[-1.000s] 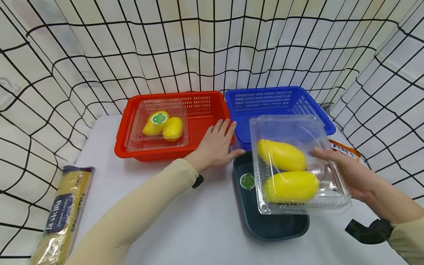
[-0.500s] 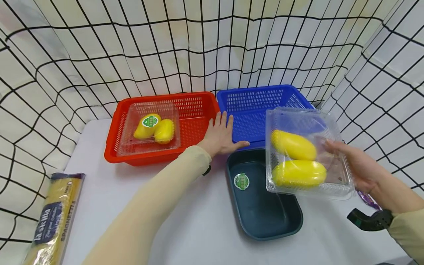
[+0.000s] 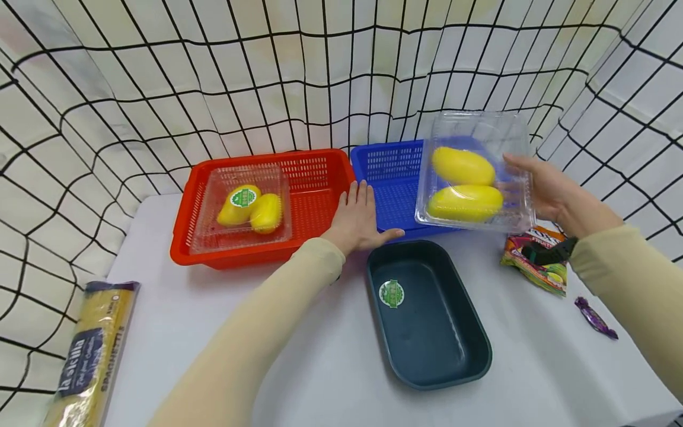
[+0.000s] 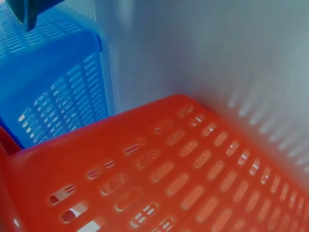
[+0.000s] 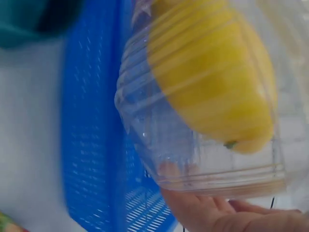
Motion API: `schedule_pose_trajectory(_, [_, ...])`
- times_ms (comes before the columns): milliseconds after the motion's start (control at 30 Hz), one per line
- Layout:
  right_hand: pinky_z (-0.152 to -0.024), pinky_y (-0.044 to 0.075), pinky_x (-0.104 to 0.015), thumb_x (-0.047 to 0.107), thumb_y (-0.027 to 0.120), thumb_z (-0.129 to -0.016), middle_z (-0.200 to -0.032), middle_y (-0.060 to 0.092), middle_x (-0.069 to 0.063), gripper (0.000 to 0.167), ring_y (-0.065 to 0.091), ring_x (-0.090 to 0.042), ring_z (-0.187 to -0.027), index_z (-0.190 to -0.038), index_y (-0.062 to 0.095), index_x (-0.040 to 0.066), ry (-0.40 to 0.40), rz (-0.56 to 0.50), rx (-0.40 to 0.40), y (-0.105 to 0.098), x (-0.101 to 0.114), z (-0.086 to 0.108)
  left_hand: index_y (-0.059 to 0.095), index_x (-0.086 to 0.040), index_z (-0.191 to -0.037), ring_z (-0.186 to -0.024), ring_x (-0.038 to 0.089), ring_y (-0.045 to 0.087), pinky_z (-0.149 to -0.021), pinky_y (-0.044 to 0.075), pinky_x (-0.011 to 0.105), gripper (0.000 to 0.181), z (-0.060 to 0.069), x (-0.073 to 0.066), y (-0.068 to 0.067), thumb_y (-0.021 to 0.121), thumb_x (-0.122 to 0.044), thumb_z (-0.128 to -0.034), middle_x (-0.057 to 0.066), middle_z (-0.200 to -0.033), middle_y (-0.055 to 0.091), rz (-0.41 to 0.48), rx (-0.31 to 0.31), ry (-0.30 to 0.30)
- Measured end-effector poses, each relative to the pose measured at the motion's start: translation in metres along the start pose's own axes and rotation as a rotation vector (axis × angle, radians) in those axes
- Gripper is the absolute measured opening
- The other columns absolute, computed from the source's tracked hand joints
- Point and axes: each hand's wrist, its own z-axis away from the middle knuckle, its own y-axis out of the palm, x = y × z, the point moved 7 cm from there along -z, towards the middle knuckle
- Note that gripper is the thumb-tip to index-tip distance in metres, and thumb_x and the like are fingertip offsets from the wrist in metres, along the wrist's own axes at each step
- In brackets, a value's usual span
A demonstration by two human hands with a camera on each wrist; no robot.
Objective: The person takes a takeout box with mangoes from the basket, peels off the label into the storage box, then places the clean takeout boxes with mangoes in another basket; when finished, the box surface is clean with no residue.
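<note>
My right hand (image 3: 546, 184) grips the right side of a clear plastic clamshell box (image 3: 512, 133) and holds it up over the blue basket (image 3: 392, 196). Two yellow mangoes (image 3: 465, 203) lie inside the box; one mango (image 5: 217, 77) shows large through the plastic in the right wrist view. With fingers straight, my left hand (image 3: 356, 219) lies at the right end of the red basket (image 3: 320, 234), by the gap between the two baskets. The red basket holds another clear box (image 3: 205, 240) with two yellow fruits, one bearing a green sticker.
A dark teal tray (image 3: 427, 320) with a green sticker stands in front of the blue basket. A candy bag (image 3: 539, 267) and a purple wrapped candy (image 3: 596, 318) lie at right. A spaghetti packet (image 3: 91, 350) lies at left. Black netting (image 3: 341, 80) closes off the back and sides.
My right hand has carried the mango box away from the tray, up and back over the blue basket, uncovering the tray and the candy bag. My left hand stays by the red basket.
</note>
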Motion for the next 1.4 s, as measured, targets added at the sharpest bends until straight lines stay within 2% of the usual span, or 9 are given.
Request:
schedule_pose_trajectory(133, [-0.085,0.060,-0.032,0.050,0.057,-0.101,-0.120,0.059,0.008,0.068,0.064,-0.011,-0.101,-0.155,0.020,0.029,-0.003,0.015,0.029,0.013,0.016,-0.032,0.001,-0.002,-0.164,-0.161,0.037,0.000,-0.130,0.007,0.051,0.118,0.001,0.000,0.002,0.038,-0.083,-0.0875,0.017,-0.173,0.000,-0.009,0.000,0.002])
schedule_pose_trajectory(267, [-0.085,0.061,-0.032,0.055,0.057,-0.099,-0.135,0.047,0.001,0.087,0.058,-0.015,-0.110,-0.163,0.005,0.030,0.003,0.121,0.006,0.022,0.024,-0.057,0.001,-0.002,-0.164,-0.161,0.037,0.000,-0.130,0.008,0.051,0.118,0.001,0.000,0.002,0.038,-0.084,-0.0874,0.017,-0.173,0.000,-0.012,-0.002,-0.001])
schedule_pose_trajectory(367, [-0.101,0.056,-0.039,0.059,0.054,-0.099,-0.156,0.033,-0.011,0.091,0.048,-0.023,-0.130,-0.165,0.000,0.027,0.000,0.242,-0.026,0.027,0.025,-0.072,0.001,-0.002,-0.164,-0.161,0.036,0.000,-0.130,0.007,0.050,0.118,0.001,0.000,0.001,0.038,-0.084,-0.0875,0.016,-0.173,0.000,-0.006,-0.003,-0.001])
schedule_pose_trajectory(500, [-0.124,0.033,-0.051,0.057,0.055,-0.100,-0.172,0.007,-0.019,0.095,0.026,-0.036,-0.153,-0.165,-0.006,0.026,0.037,0.296,-0.025,0.036,0.022,-0.085,0.001,-0.002,-0.164,-0.161,0.036,-0.001,-0.131,0.006,0.049,0.118,0.001,-0.001,0.000,0.038,-0.084,-0.0878,0.016,-0.173,-0.001,0.003,0.002,0.004])
schedule_pose_trajectory(633, [-0.127,0.024,-0.055,0.057,0.055,-0.100,-0.173,-0.002,-0.016,0.100,0.017,-0.039,-0.158,-0.164,-0.015,0.026,0.095,0.304,0.015,0.042,0.018,-0.094,0.000,-0.002,-0.164,-0.161,0.036,-0.002,-0.131,0.006,0.049,0.117,0.002,-0.002,-0.001,0.039,-0.083,-0.0881,0.016,-0.173,-0.001,0.015,0.004,0.008])
schedule_pose_trajectory(900, [-0.124,0.026,-0.060,0.066,0.051,-0.098,-0.172,0.003,-0.022,0.102,0.019,-0.046,-0.156,-0.164,-0.013,0.022,0.152,0.426,0.082,0.050,0.007,-0.113,0.000,-0.002,-0.164,-0.161,0.036,-0.002,-0.131,0.006,0.048,0.117,0.004,0.000,-0.002,0.040,-0.083,-0.0881,0.015,-0.173,-0.001,0.030,0.003,-0.005])
schedule_pose_trajectory(1067, [-0.123,0.024,-0.063,0.066,0.047,-0.099,-0.171,0.004,-0.023,0.099,0.020,-0.047,-0.155,-0.165,-0.010,0.019,0.155,0.459,0.066,0.051,-0.002,-0.121,0.001,-0.003,-0.164,-0.161,0.035,0.000,-0.130,0.007,0.048,0.116,0.003,0.000,0.000,0.039,-0.083,-0.0884,0.015,-0.174,0.000,0.024,-0.002,-0.010])
schedule_pose_trajectory(1200, [-0.125,0.022,-0.062,0.067,0.043,-0.099,-0.172,0.002,-0.023,0.099,0.019,-0.047,-0.156,-0.164,-0.012,0.018,0.171,0.453,0.063,0.051,-0.009,-0.123,0.001,-0.004,-0.164,-0.161,0.035,0.000,-0.130,0.008,0.048,0.116,0.004,0.000,0.000,0.040,-0.082,-0.0884,0.014,-0.174,0.001,0.025,-0.005,-0.016])
schedule_pose_trajectory(1400, [-0.123,0.020,-0.066,0.066,0.038,-0.101,-0.170,0.002,-0.027,0.096,0.015,-0.050,-0.155,-0.163,-0.016,0.018,0.174,0.481,0.128,0.050,-0.018,-0.120,0.000,-0.004,-0.164,-0.161,0.035,-0.001,-0.130,0.008,0.048,0.116,0.004,0.001,0.001,0.039,-0.083,-0.0884,0.014,-0.174,0.000,0.019,0.005,-0.014])
